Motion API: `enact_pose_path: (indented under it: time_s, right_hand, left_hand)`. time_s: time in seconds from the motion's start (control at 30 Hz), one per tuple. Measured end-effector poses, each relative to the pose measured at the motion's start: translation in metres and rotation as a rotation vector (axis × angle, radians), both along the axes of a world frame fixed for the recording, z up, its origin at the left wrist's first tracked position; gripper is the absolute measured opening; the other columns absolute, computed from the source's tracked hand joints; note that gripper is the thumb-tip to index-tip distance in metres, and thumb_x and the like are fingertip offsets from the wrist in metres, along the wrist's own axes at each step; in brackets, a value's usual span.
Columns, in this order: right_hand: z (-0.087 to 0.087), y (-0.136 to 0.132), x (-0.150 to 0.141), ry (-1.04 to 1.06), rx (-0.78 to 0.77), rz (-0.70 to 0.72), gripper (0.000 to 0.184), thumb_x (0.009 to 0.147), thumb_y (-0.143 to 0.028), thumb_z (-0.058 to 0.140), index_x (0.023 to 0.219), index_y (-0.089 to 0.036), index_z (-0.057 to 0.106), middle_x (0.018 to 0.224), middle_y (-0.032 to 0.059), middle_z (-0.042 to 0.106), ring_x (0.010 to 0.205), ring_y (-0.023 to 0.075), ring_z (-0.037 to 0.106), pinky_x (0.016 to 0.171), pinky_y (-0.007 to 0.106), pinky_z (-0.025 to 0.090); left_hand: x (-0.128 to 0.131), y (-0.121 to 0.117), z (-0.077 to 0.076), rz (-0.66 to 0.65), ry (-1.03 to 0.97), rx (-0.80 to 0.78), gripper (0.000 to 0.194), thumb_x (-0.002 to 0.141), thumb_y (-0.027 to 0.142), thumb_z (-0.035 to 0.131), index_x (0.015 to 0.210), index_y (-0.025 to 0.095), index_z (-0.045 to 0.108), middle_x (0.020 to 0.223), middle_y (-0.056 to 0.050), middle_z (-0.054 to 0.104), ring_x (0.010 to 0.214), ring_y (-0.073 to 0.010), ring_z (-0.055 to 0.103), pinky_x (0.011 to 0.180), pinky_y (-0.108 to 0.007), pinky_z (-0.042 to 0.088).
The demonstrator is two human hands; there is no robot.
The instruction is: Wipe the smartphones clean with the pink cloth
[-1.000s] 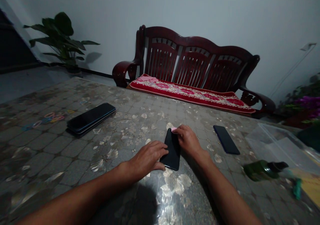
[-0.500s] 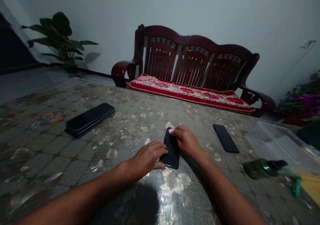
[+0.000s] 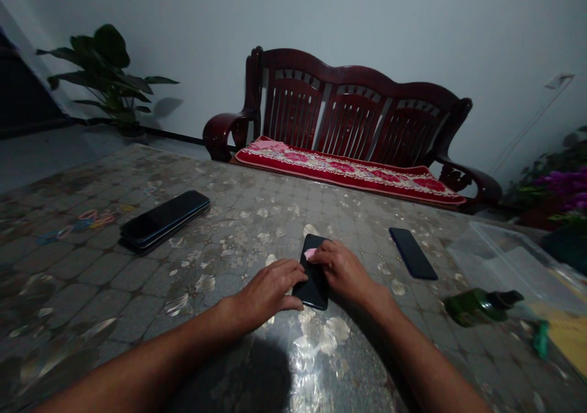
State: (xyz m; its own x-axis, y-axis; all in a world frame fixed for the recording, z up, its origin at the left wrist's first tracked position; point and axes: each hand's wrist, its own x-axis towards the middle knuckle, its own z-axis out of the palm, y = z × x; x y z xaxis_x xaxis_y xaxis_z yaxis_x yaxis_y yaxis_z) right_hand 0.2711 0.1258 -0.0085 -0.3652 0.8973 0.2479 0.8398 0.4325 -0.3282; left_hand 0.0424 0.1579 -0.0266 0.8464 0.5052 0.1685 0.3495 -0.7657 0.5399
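A black phone (image 3: 313, 278) lies flat on the patterned table (image 3: 220, 241) right in front of me. My left hand (image 3: 270, 290) rests on the phone's left edge, fingers curled against it and holding it in place. My right hand (image 3: 342, 269) presses a small pink cloth (image 3: 310, 254) onto the phone's screen, fingers pinched around the cloth. The near end of the phone shows between my two hands.
A stack of dark phones (image 3: 162, 218) lies at the left, a single dark phone (image 3: 413, 253) at the right. A green bottle (image 3: 479, 306) lies on its side beside a clear plastic bag (image 3: 509, 260). Coloured rubber bands (image 3: 94, 220) sit far left. A wooden bench (image 3: 348, 137) stands behind.
My right hand has drawn the pink cloth from the phone's far end down toward me along the screen. The left hand has stayed on the phone's edge.
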Motion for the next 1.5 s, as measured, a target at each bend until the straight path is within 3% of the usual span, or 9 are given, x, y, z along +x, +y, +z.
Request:
enact_pose_path:
  time_s: [0.1,0.2,0.53,0.8,1.13,1.33,1.5]
  right_hand:
    - [-0.004,0.006,0.007,0.022,0.043,-0.147,0.029,0.091,-0.005,0.055,0.106,-0.020,0.075,0.093,0.0066,0.067,0.090,0.0201,0.058,0.082,0.031,0.045]
    - [-0.010,0.010,0.010,0.022,0.077,-0.202,0.030,0.091,-0.005,0.055,0.109,-0.020,0.074,0.097,0.0081,0.067,0.093,0.0209,0.058,0.084,0.032,0.046]
    - [0.001,-0.038,-0.001,0.050,-0.018,0.020,0.034,0.080,0.002,0.053,0.096,-0.020,0.075,0.083,0.0040,0.061,0.085,0.0190,0.057,0.075,0.028,0.044]
    - [-0.009,-0.003,0.011,0.095,0.061,-0.198,0.034,0.087,-0.001,0.052,0.103,-0.019,0.075,0.093,0.0068,0.066,0.089,0.0191,0.059,0.083,0.030,0.046]
    - [0.006,-0.026,-0.005,0.112,-0.135,-0.012,0.034,0.074,0.002,0.055,0.082,-0.022,0.078,0.076,0.0005,0.062,0.077,0.0155,0.059,0.070,0.025,0.043]
    - [-0.006,0.003,-0.002,0.083,0.029,-0.226,0.034,0.086,-0.001,0.052,0.101,-0.019,0.077,0.091,0.0074,0.067,0.091,0.0199,0.059,0.083,0.029,0.045]
    - [-0.007,0.000,-0.011,0.028,0.032,-0.142,0.027,0.089,-0.005,0.054,0.098,-0.018,0.076,0.096,0.0087,0.067,0.095,0.0214,0.056,0.084,0.031,0.043]
  left_hand:
    - [0.000,0.000,0.000,0.000,-0.006,0.010,0.041,0.082,0.029,0.080,0.119,0.019,0.066,0.124,-0.009,0.067,0.116,-0.0249,0.062,0.101,-0.036,0.049]
    - [0.000,0.001,-0.002,-0.002,-0.017,0.020,0.040,0.083,0.029,0.080,0.119,0.021,0.065,0.122,-0.009,0.067,0.115,-0.0244,0.063,0.099,-0.037,0.050]
    - [0.000,0.000,0.004,0.009,0.009,-0.007,0.038,0.080,0.025,0.082,0.114,0.021,0.065,0.115,-0.006,0.066,0.110,-0.0234,0.063,0.095,-0.034,0.051]
    - [0.000,0.001,0.004,0.026,0.010,-0.015,0.036,0.081,0.025,0.081,0.113,0.021,0.065,0.116,-0.007,0.065,0.108,-0.0241,0.063,0.096,-0.036,0.050]
    - [-0.001,0.001,0.005,0.048,0.026,0.033,0.035,0.076,0.031,0.086,0.100,0.021,0.063,0.103,-0.003,0.067,0.100,-0.0226,0.063,0.088,-0.033,0.047]
    - [0.002,0.000,0.009,0.073,0.019,0.025,0.033,0.075,0.031,0.087,0.094,0.021,0.062,0.101,-0.002,0.067,0.099,-0.0220,0.063,0.086,-0.032,0.047]
    - [0.003,0.000,0.008,0.096,0.022,0.024,0.031,0.076,0.030,0.086,0.094,0.020,0.062,0.098,-0.001,0.067,0.097,-0.0216,0.064,0.085,-0.032,0.048]
